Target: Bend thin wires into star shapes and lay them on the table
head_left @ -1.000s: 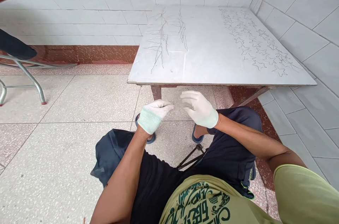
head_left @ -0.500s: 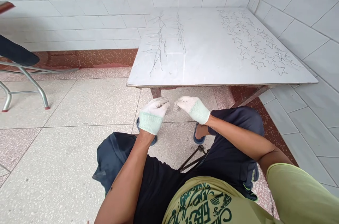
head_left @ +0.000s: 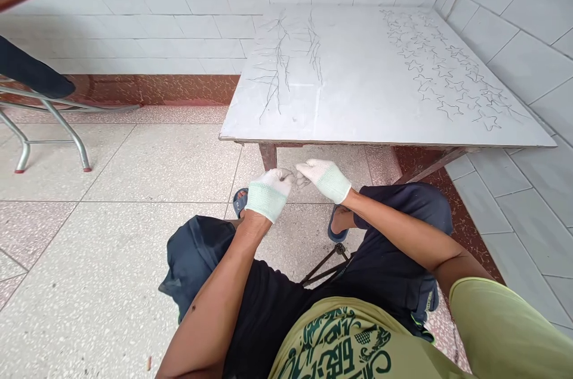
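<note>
My left hand [head_left: 272, 191], in a white glove with a pale green cuff, is closed in a pinch in front of the table edge. Close to its right, my right hand [head_left: 323, 177] in a matching glove is pinched too. A thin wire [head_left: 294, 175] shows faintly between the fingertips, and its full shape is hard to make out. On the white tabletop [head_left: 353, 80] beyond, several wires bent into star outlines [head_left: 450, 109] lie at the right. Loose, crooked lengths of wire [head_left: 278, 68] are spread at the left.
White tiled walls [head_left: 179, 0] border the table at the back and right. Far left, a metal-legged stool [head_left: 76, 140] stands near a person's dark-clothed leg [head_left: 33, 71]. Below my hands are speckled floor tiles [head_left: 134, 236] and folding-stool legs [head_left: 329, 265] between my knees.
My left hand has moved right and turned inward, so the two hands are closer together. The view has shifted slightly, and the table sits a little farther right.
</note>
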A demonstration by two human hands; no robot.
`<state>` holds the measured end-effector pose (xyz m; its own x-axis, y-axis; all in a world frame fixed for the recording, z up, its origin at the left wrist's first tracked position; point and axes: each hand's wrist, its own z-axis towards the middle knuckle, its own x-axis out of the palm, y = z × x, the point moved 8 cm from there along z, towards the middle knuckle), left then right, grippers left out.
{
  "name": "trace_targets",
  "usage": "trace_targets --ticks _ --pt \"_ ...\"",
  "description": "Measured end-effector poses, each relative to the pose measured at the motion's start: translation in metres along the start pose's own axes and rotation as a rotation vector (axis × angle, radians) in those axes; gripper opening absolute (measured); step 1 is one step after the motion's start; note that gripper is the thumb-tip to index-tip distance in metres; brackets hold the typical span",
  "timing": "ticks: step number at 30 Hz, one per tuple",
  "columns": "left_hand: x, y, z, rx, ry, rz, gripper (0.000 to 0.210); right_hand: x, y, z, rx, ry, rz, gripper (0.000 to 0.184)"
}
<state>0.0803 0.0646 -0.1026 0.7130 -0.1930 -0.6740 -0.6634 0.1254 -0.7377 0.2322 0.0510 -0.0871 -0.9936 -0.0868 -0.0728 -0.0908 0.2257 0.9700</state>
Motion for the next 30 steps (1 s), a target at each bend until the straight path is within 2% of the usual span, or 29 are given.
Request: trace_targets --ticks 4,9,13,17,21,24,27,30 --pt "0.005 0.008 0.007 -0.038 -0.028 -0.050 0.022 0.004 -0.005 0.005 -0.025 0.018 0.033 0.033" --pt "0.004 0.004 0.008 -0.053 -0.035 0.063 0.026 0.005 -0.012 0.002 -0.130 0.104 -0.116 0.037" --pt "-0.006 -0.010 0.002 0.041 -0.070 0.290 0.031 -0.002 -0.017 0.001 -0.224 0.090 -0.263 0.036" --pt "-0.006 -0.010 0.000 0.089 -0.066 0.302 0.026 -0.005 -0.019 0.000 -0.302 0.085 -0.380 0.038" --pt "0.000 0.001 0.000 0.095 -0.048 0.200 0.022 -0.009 -0.026 0.002 -0.245 0.067 -0.288 0.039" --pt "0.002 0.005 -0.002 0.102 -0.077 0.170 0.026 -0.011 -0.032 0.004 -0.175 0.059 -0.196 0.038" --pt "0.001 0.003 -0.006 0.117 -0.106 0.195 0.029 -0.013 -0.034 0.005 -0.131 0.042 -0.142 0.038" --pt "0.002 -0.005 -0.007 0.161 -0.050 0.278 0.030 -0.017 -0.031 0.005 -0.123 0.025 -0.131 0.045"
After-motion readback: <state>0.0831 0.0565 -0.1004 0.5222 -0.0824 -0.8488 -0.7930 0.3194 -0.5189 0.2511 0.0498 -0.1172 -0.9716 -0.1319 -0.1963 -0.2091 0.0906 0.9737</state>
